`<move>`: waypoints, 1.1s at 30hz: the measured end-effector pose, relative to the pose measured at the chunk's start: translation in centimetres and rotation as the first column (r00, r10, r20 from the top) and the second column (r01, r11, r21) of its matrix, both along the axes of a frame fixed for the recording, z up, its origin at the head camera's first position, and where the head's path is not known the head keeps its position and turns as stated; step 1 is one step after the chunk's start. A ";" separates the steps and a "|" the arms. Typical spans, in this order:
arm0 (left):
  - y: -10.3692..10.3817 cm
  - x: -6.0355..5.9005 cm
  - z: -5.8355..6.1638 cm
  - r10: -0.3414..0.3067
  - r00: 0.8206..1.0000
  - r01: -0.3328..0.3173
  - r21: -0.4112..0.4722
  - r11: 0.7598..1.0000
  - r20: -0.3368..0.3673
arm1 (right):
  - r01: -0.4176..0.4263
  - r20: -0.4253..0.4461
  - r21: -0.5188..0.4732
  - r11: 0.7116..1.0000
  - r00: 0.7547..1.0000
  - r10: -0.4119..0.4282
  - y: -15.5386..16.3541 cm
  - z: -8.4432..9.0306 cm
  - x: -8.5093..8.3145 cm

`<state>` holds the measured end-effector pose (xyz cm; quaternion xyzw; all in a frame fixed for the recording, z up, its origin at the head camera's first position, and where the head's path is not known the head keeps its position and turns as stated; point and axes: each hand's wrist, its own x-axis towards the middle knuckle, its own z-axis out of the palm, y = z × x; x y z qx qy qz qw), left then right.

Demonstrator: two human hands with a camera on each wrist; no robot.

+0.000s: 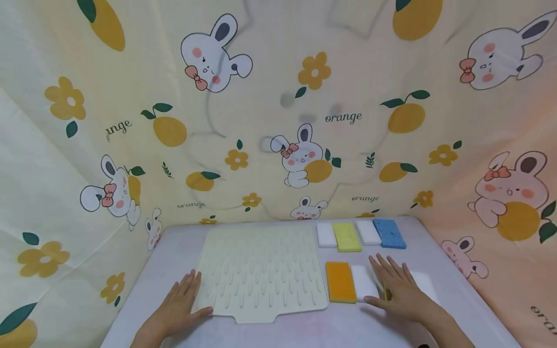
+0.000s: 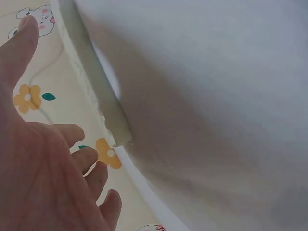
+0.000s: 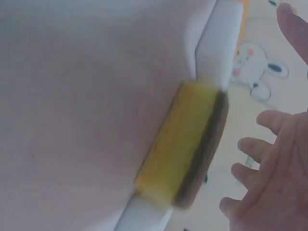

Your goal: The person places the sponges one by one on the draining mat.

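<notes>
A cream drying mat [image 1: 261, 270] with raised ribs lies in the middle of the table. My left hand [image 1: 183, 302] lies flat and open at its front left corner, thumb touching the mat's edge [image 2: 96, 91]. My right hand [image 1: 398, 285] rests open with fingers spread over a yellow sponge with a dark scouring side [image 3: 180, 149], mostly hidden in the head view. An orange sponge [image 1: 340, 282] and a white sponge [image 1: 363, 282] lie just left of that hand. Another white sponge [image 1: 426, 285] lies to its right. Neither hand [image 2: 53, 159] [image 3: 274, 168] holds anything.
At the back right stands a row of sponges: white [image 1: 326, 235], yellow-green [image 1: 346, 237], white [image 1: 368, 232] and blue [image 1: 389, 233]. The pale table [image 1: 174, 246] is enclosed by a rabbit-and-orange printed cloth [image 1: 278, 121] on three sides.
</notes>
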<state>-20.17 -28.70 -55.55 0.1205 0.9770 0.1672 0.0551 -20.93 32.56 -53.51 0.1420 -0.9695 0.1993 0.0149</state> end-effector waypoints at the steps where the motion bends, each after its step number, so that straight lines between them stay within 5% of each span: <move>1: 0.0 0.0 -0.1 0.003 1.000 -0.003 0.003 1.000 0.009 | 0.005 0.003 -0.005 1.000 1.000 -0.005 0.5 -0.1 0.0; 8: 0.2 -0.1 -0.2 0.017 0.998 -0.018 0.016 1.000 0.060 | 0.016 0.000 -0.008 1.000 1.000 -0.016 3.4 -0.5 0.0; 19: 0.5 -0.3 -0.1 -0.023 1.000 0.023 0.008 1.000 0.010 | 0.014 -0.064 0.048 0.999 0.998 -0.011 6.5 -0.1 0.3; 27: 0.5 -0.3 -0.2 -0.020 0.999 0.019 0.013 1.000 0.048 | 0.034 -0.081 0.028 0.999 0.996 -0.032 8.8 -1.1 0.4; 33: 0.4 -0.5 -0.2 0.016 0.995 -0.016 -0.004 1.000 0.102 | 0.063 -0.007 0.035 0.997 0.998 -0.063 10.0 -1.2 0.4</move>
